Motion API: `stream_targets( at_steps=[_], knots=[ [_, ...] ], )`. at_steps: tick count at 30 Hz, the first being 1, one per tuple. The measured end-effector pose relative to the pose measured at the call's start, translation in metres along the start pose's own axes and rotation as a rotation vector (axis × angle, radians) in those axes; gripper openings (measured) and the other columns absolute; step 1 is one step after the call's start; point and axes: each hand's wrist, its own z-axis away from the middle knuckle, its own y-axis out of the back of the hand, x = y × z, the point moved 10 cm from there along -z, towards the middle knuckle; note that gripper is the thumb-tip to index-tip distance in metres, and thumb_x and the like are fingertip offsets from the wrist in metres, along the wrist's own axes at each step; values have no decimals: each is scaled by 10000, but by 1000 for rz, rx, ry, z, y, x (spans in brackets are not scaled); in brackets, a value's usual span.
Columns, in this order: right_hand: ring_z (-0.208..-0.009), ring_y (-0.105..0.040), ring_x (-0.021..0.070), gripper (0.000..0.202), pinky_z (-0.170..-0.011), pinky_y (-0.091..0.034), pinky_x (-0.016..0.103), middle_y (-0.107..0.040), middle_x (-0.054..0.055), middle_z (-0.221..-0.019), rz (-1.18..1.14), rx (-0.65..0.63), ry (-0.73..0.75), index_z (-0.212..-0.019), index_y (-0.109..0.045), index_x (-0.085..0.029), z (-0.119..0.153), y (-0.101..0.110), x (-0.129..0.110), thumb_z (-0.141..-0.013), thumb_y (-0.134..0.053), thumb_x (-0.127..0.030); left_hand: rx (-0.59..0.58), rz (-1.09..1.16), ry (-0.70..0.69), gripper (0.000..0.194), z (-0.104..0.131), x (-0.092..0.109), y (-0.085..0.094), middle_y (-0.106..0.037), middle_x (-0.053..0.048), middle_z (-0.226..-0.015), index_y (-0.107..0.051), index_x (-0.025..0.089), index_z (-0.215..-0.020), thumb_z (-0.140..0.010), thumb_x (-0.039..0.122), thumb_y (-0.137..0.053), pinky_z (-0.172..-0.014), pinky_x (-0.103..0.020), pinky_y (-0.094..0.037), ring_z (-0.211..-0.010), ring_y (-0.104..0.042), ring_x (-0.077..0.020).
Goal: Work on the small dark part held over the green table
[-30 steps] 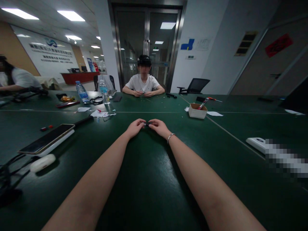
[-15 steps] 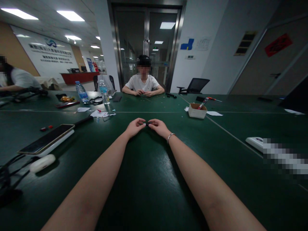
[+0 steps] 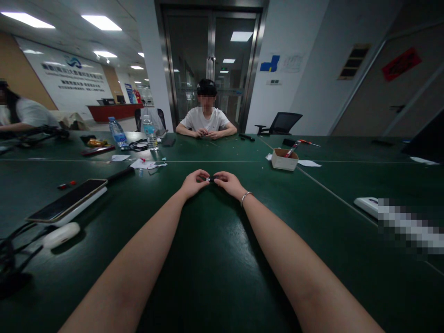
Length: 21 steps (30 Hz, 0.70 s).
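Note:
A small black-and-silver object [image 3: 211, 179] sits between my two hands, just above the green tabletop. Its silver end meets the fingertips of my left hand [image 3: 194, 183], which pinch it. From the other side the thumb and fingers of my right hand [image 3: 229, 182], with a silver bracelet at the wrist, close on its dark end. The object is too small to tell its kind, and the fingers cover part of it.
Left of my arms lie a phone [image 3: 69, 200] and a white rounded case [image 3: 61, 236]. Two water bottles [image 3: 150, 134] and paper scraps [image 3: 144, 164] are farther back. An open small box [image 3: 284, 162] stands to the right. Across the table sits a person [image 3: 207, 118].
Slightly more of the object's silver end shows by my left fingertips. Both hands and arms have stayed almost in place.

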Motion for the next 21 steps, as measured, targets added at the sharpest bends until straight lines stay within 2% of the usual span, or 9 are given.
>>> stream_targets(
  at_steps=[6, 10, 15, 19, 21],
  knots=[
    [-606, -568, 97, 224, -602, -470, 228, -647, 10, -711, -20, -4, 14, -989, -653, -144, 0, 0, -2, -768, -661, -177, 13, 48, 19, 294, -1, -2, -1, -643, -42, -897, -621, 168, -935, -686, 314, -678, -725, -299, -468, -755, -566, -139],
    [-601, -557, 95, 233, -595, -457, 228, -644, 9, -712, 1, 0, 11, -989, -650, -140, 0, 0, -1, -759, -663, -181, -19, 153, 88, 271, -4, -14, -7, -622, -31, -781, -602, 155, -966, -812, 368, -532, -666, -283, -459, -688, -563, -131],
    [-633, -565, 98, 257, -619, -456, 233, -654, 17, -757, 30, -2, 19, -1006, -647, -144, -1, 0, -1, -753, -668, -186, -17, 125, 68, 327, -5, -18, -7, -618, -24, -879, -592, 179, -1057, -761, 318, -613, -675, -270, -457, -668, -555, -104],
    [-660, -578, 102, 251, -652, -468, 241, -659, 20, -779, 32, -20, 32, -1003, -652, -153, -1, -1, -2, -756, -667, -192, -68, 135, 74, 302, -4, -18, -12, -582, -1, -707, -596, 166, -1048, -838, 361, -503, -623, -260, -441, -625, -537, -113],
    [-662, -580, 104, 253, -658, -473, 246, -661, 21, -789, 38, -20, 42, -1005, -654, -161, -1, -1, -2, -757, -671, -206, -68, 119, 88, 308, -4, -19, -11, -573, 0, -685, -610, 168, -1031, -851, 378, -476, -611, -260, -436, -621, -532, -117]
  ],
)
